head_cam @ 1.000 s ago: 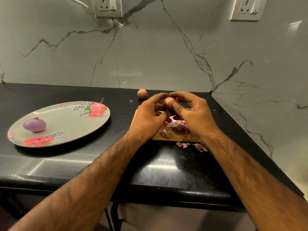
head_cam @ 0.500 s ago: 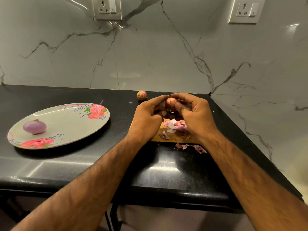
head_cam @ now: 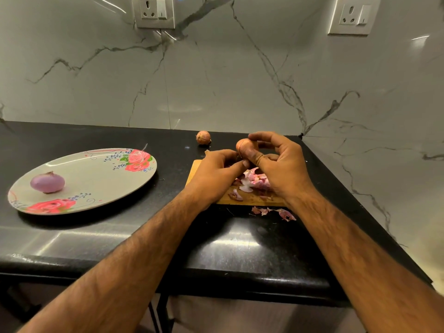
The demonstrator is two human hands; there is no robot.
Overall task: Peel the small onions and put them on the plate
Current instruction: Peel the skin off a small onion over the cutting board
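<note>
Here, at the far left, we see a pale round plate printed with pink roses (head_cam: pixel 96 186) lying on the glossy black stone counter (head_cam: pixel 115 239), and a peeled purple onion (head_cam: pixel 47 182) rests on the plate's left part. High on the white marble wall (head_cam: pixel 216 75) behind, a white wall socket (head_cam: pixel 153 12) sits above the plate's right edge. Moving right, a small unpeeled brown onion (head_cam: pixel 203 137) stands alone on the counter close to the wall, apart from the plate and just behind the far left corner of a light wooden cutting board (head_cam: pixel 242 200). Over that board we find the left hand (head_cam: pixel 213 174), fingers curled and thumb tip pressed to the lower end of a second brown-skinned onion (head_cam: pixel 243 145), which is raised above the board, well away from the plate. The right hand (head_cam: pixel 281 164) pinches the same onion, thumb across its front and index finger arched over its top, so both hands close narrowly on it. Beneath them, pale pink peel scraps (head_cam: pixel 252 181) lie heaped on the board, and darker purple skin flakes (head_cam: pixel 274 211) lie on the counter just off its near edge. Farthest right, we see a second wall socket (head_cam: pixel 352 15).
</note>
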